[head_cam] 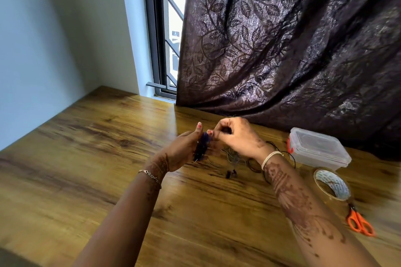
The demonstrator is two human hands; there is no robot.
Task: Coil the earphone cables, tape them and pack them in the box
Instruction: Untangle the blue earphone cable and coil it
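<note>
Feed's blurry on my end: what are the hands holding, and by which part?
The left hand grips a dark blue cable bundle round its middle; the right hand pinches its top end.

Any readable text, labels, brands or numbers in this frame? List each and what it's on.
Tape roll: dark print on the white inner core, too blurred to read.
Plastic box: no label visible.
Scissors: no marking visible.
No legible text anywhere in the head view.
</note>
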